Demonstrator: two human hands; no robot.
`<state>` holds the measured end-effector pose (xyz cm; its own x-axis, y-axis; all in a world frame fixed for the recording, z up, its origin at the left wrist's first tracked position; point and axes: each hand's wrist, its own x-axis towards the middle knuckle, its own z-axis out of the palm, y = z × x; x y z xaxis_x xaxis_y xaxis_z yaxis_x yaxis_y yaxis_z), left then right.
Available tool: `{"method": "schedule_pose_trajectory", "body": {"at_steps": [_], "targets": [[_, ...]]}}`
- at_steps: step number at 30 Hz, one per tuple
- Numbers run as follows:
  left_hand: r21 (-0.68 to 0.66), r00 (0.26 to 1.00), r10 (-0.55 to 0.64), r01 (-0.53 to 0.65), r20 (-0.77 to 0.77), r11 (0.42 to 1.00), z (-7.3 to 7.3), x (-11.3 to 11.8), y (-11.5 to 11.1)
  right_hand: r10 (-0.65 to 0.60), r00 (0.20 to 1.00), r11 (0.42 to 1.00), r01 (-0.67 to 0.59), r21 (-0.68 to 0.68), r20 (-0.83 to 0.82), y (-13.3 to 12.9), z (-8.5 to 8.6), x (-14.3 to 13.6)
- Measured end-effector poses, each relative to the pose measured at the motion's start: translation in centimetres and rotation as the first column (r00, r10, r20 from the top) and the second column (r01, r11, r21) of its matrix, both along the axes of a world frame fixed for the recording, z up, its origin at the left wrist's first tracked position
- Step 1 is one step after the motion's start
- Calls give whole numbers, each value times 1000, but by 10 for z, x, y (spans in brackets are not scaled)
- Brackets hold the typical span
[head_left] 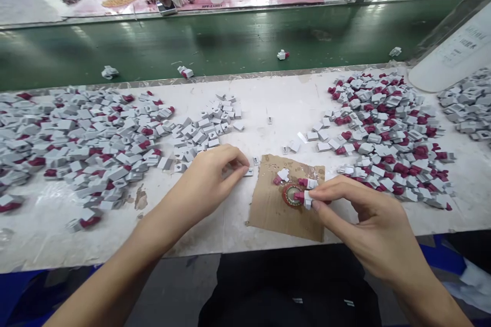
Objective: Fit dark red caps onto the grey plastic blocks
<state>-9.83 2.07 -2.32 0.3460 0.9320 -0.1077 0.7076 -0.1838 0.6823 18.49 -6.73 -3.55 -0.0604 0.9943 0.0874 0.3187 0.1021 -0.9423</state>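
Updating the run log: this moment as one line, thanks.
left hand: at small grey piece | right hand: pinches white-and-maroon plastic piece over round red-rimmed dish | brown cardboard: beneath dish

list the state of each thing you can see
right hand, pinching a grey-and-maroon part
left hand, fingertips at a small grey piece
cardboard, lying flat, stained
red-rimmed disc, resting on cardboard, partly covered
left pile, loose, jumbled
right pile, loose, jumbled
green strip, bearing scattered parts

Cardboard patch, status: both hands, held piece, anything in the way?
Right hand pinching grey-and-maroon piece, over round dish. Left hand at small flat part, grip unclear. Two similar pieces close by dish.
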Motion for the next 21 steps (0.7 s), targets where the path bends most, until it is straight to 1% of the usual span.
{"method": "schedule_pose_trajectory", "body": {"at_steps": [1, 3, 7, 9, 11, 14, 17, 19, 21], "targets": [[-12, 1000, -6, 6, -8, 1000, 0, 0, -1, -2, 1000, 1000, 2, -4, -1, -1, -1, 1], [1, 996, -45, 45, -72, 999, 1, -1, -4, -9, 1000, 1000, 9, -15, -11, -2, -3, 4], [113, 960, -131, 163, -249, 980, 2, -4, -17, -44, 998, 999, 43, -20, -43, -4, -8, 11], [147, 950, -146, 191, -275, 970, 0, -5, -22, -67, 996, 998, 65, -26, -53, -6, -10, 14], [153, 952, -143, 189, -269, 970, -2, -6, -26, -84, 994, 996, 82, -33, -64, -7, -12, 16], [163, 964, -134, 174, -229, 971, -8, -5, -33, -98, 991, 995, 95, -35, -86, -9, -12, 15], [211, 979, -100, 137, -177, 968, -14, 0, -48, -110, 988, 994, 108, -27, -104, -9, -10, 12], [211, 992, -12, 38, -124, 977, -17, 2, -61, -131, 983, 991, 127, -35, -131, -9, -10, 10], [168, 993, 101, -90, -59, 982, -17, 3, -70, -159, 967, 986, 146, -78, -198, -7, -12, 9]]}}
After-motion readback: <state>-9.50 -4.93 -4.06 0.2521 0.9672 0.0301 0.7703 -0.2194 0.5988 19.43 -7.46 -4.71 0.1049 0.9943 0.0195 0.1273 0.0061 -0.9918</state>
